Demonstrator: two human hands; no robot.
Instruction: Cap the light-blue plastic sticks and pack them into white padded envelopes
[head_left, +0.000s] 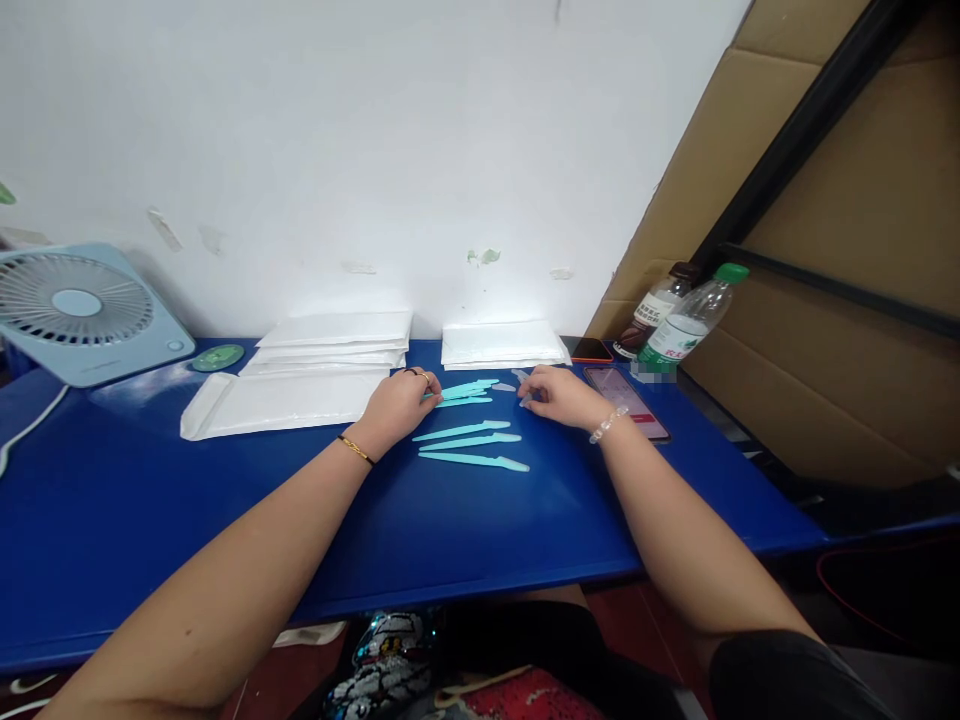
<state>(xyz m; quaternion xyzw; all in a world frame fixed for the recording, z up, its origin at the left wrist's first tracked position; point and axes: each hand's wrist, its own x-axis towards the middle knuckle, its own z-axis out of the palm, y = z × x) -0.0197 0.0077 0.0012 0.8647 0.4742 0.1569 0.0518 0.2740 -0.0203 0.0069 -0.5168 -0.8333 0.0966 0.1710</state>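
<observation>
My left hand [405,400] is closed, its fingertips pinching the handle end of a teal eyebrow razor among a small bunch of teal eyebrow razors [469,390]. Just to the right, my right hand [555,393] is closed, thumb and fingers around what looks like a small translucent blade cap [523,403]. Another translucent cap [503,388] lies between the hands. Nearer to me, three more teal razors, the closest one [472,459] included, lie side by side with their heads to the right.
White padded envelopes [330,345] are stacked behind my left hand; a smaller white stack [502,345] stands against the wall. A blue fan [82,310] and a green disc [218,358] are left. At right are a phone [626,400], a second phone [589,349] and two bottles [682,330].
</observation>
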